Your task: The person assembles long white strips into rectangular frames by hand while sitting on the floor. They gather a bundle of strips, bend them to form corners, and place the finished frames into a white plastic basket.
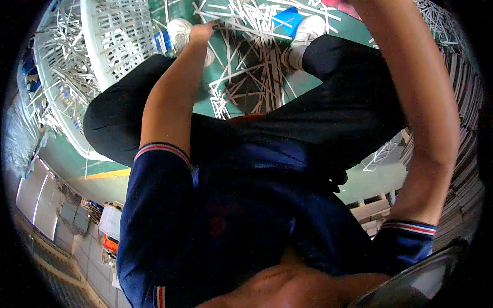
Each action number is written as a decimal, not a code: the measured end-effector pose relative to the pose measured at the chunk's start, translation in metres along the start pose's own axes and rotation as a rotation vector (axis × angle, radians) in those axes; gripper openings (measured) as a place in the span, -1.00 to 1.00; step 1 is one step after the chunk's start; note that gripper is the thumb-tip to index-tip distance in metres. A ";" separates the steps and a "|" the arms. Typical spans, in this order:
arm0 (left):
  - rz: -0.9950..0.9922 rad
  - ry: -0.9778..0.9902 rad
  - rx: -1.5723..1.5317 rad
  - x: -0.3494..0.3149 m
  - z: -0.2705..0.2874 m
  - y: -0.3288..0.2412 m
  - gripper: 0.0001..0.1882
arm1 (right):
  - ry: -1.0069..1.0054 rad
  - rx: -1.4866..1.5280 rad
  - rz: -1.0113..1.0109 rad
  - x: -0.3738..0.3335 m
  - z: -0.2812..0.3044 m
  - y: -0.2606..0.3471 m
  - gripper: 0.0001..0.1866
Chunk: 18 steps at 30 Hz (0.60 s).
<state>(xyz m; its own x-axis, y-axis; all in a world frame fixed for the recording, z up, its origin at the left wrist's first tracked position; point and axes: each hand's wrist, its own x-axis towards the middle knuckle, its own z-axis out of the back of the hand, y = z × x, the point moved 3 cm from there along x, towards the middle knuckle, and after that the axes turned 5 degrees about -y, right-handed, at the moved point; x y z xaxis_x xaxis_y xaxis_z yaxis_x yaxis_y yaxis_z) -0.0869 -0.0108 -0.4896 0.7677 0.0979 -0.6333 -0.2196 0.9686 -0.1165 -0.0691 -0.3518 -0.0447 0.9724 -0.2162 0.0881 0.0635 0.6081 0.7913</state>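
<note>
My left hand [202, 33] is low over the floor near my shoe, beside scattered pale paper strips [262, 56]. It looks small and foreshortened, and whether its fingers hold anything does not show. My right forearm [421, 77] stretches up to the top edge, where the hand itself is cut off. Near that wrist a pinkish-red thing [340, 6] shows at the edge, too little of it to name. Some strips lie crossed in a loose heap between my feet.
To the left stands a white plastic basket [115, 43] full of strips. A blue piece [287, 21] lies by my right shoe [309, 30]. Stacked flat sheets [465, 118] rise along the right. The floor [205, 97] is green, with a yellow line [105, 174].
</note>
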 end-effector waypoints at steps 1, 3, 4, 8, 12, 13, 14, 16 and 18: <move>-0.078 0.007 0.022 0.002 -0.005 -0.001 -0.39 | 0.030 -0.159 0.084 0.019 -0.031 -0.023 -0.54; -0.089 0.053 0.049 0.003 -0.011 0.000 -0.39 | 0.105 -0.354 -0.026 0.052 -0.091 -0.118 -0.63; 0.057 0.073 -0.060 0.004 -0.011 0.004 -0.37 | 0.289 -0.728 0.179 0.062 -0.127 -0.167 -0.69; 0.100 0.089 -0.272 0.000 -0.014 0.010 -0.28 | 0.302 -0.912 0.328 0.028 -0.204 -0.362 -0.76; 0.382 0.209 -0.650 -0.015 -0.036 0.022 -0.40 | 0.330 -0.793 -0.389 -0.051 -0.218 -0.461 -0.66; 0.380 0.217 -0.561 -0.017 -0.039 0.023 -0.36 | 0.307 -0.783 -0.501 -0.063 -0.215 -0.468 -0.63; 0.370 0.235 -0.473 -0.016 -0.042 0.022 -0.31 | 0.301 -0.794 -0.565 -0.069 -0.216 -0.469 -0.60; 0.210 0.194 -0.260 -0.016 -0.041 0.014 -0.34 | 0.339 -0.842 -0.591 -0.074 -0.219 -0.459 -0.53; 0.206 0.108 -0.199 -0.017 -0.038 0.001 -0.35 | 0.403 -0.874 -0.587 -0.075 -0.223 -0.439 -0.56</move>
<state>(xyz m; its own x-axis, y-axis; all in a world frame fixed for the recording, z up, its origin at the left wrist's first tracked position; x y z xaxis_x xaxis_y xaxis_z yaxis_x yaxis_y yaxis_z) -0.1234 -0.0199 -0.5082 0.6290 0.2522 -0.7354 -0.4859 0.8659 -0.1186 -0.1193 -0.4319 -0.5333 0.7317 -0.4787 -0.4852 0.5167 0.8538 -0.0630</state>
